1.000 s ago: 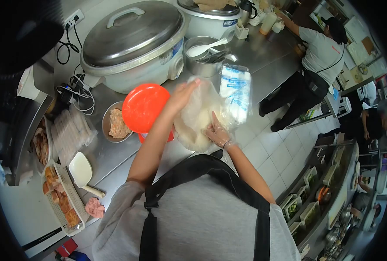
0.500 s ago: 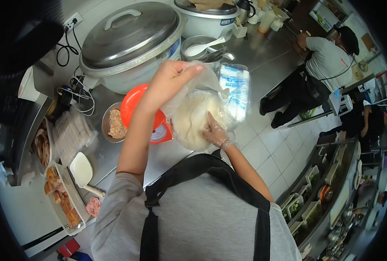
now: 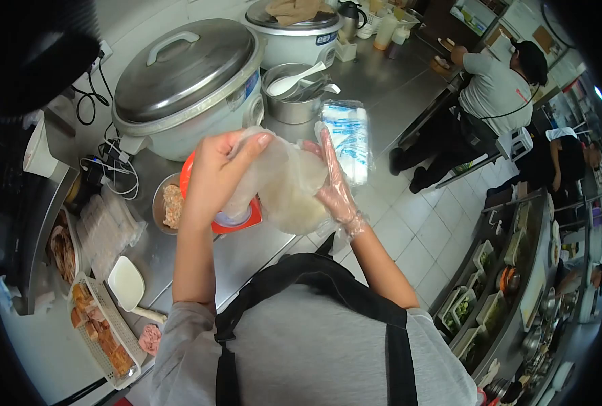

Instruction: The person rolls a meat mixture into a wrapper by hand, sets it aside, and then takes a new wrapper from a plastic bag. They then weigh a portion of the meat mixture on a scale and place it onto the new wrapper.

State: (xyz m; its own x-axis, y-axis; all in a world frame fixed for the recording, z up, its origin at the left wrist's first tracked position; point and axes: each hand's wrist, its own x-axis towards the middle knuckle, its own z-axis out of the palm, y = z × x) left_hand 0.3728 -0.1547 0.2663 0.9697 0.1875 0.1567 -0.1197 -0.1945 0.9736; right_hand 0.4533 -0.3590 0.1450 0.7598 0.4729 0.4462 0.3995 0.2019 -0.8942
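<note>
Head view. Left hand (image 3: pixel 218 162), bare: thumb and fingers pinch the upper edge of a translucent plastic film (image 3: pixel 260 162), held up over the tabletop's near edge. Right hand (image 3: pixel 340 191), in a clear glove: fingers extended away from the body, alongside the far right rim of a pale round mass (image 3: pixel 291 206); whether they grip film or only lie against it, cannot tell. Mass sits between the two hands, partly behind the film; what bears its weight is hidden.

Around: orange kitchen scale (image 3: pixel 240 222) just left of the mass, partly behind the left forearm. Metal bowl of minced filling (image 3: pixel 171 206) further left. Pack of blue-and-white plastic bags (image 3: pixel 347 143) just beyond the right hand. Steel pot (image 3: pixel 294 111) with a white ladle (image 3: pixel 288 82) on the far side; large lidded cooker (image 3: pixel 182 84) far left.

Risks, as judged: film looks thin, so an uneven pull by the left fingers might tear it or fold it onto itself. Mass lies close to the near edge; poor support under it could let it slump toward the tiled floor (image 3: pixel 412 227). Loose glove plastic at the right wrist might snag in the film.
</note>
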